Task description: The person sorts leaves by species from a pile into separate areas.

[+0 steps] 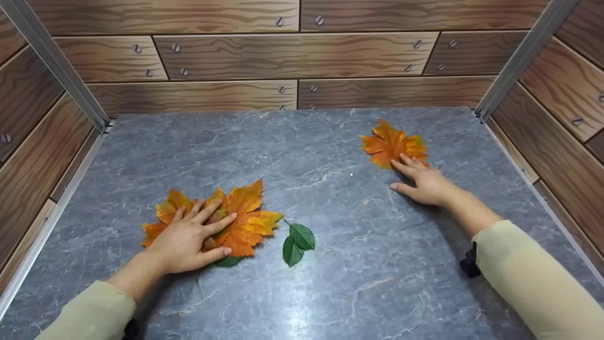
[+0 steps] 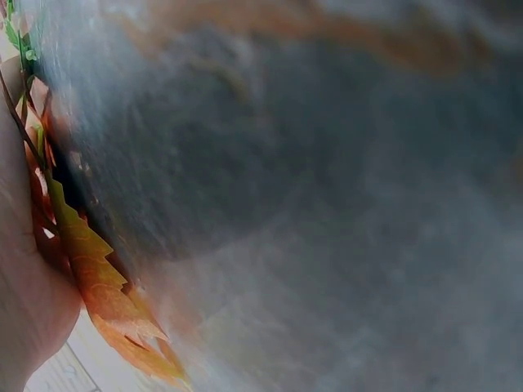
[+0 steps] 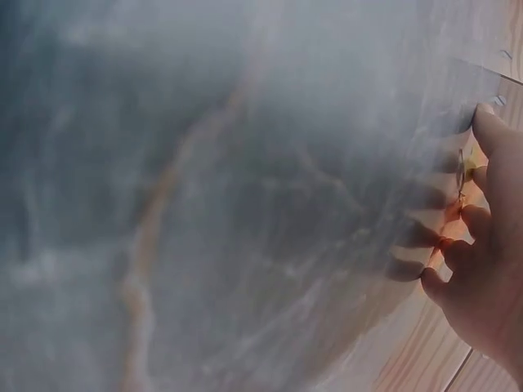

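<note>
My left hand (image 1: pixel 188 238) lies spread over a cluster of orange-yellow maple leaves (image 1: pixel 250 217) at the left of the table, its fingers straight across them. A sprig of green leaves (image 1: pixel 298 243) pokes out to the right of the cluster, and another bit of green shows below the thumb. In the left wrist view, a serrated orange leaf (image 2: pixel 98 269) and thin stems lie along the palm. Toward the back right, my right hand (image 1: pixel 422 182) touches the near edge of a single orange maple leaf (image 1: pixel 394 144) with extended fingertips, its thumb apart to the left.
The grey marbled tabletop (image 1: pixel 330 198) spreads between the hands. Wood-patterned panels (image 1: pixel 297 56) wall the back and both sides, with metal posts (image 1: pixel 524 61) at the rear corners. A tiny white speck (image 1: pixel 351 174) sits left of the right thumb.
</note>
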Demonstrator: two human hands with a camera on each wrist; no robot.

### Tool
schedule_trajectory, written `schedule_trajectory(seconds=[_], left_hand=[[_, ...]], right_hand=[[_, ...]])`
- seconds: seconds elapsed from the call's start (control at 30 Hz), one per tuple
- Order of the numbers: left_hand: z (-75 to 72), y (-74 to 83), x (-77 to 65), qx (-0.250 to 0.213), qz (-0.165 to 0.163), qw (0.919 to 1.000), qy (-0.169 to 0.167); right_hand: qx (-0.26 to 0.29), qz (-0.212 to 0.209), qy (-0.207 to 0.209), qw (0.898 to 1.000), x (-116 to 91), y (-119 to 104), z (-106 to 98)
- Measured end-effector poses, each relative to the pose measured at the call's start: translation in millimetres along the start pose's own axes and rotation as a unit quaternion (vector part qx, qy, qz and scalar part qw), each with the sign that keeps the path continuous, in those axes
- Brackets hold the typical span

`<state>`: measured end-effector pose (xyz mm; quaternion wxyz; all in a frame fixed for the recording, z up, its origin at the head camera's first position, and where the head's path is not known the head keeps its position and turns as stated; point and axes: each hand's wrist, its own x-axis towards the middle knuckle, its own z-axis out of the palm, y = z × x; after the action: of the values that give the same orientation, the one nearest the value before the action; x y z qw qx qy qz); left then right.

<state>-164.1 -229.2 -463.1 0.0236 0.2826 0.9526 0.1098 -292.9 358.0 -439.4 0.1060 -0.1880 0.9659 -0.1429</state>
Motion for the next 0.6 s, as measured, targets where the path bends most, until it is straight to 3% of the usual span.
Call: schedule_trajectory(seconds=[0.6], left_hand=[[-4.7,-0.1,-1.0,-0.028,-0.006,0.9996,0.001]], right_hand=[[0.019,0.014,-0.011,1.000,-1.8,2.2,2.8]])
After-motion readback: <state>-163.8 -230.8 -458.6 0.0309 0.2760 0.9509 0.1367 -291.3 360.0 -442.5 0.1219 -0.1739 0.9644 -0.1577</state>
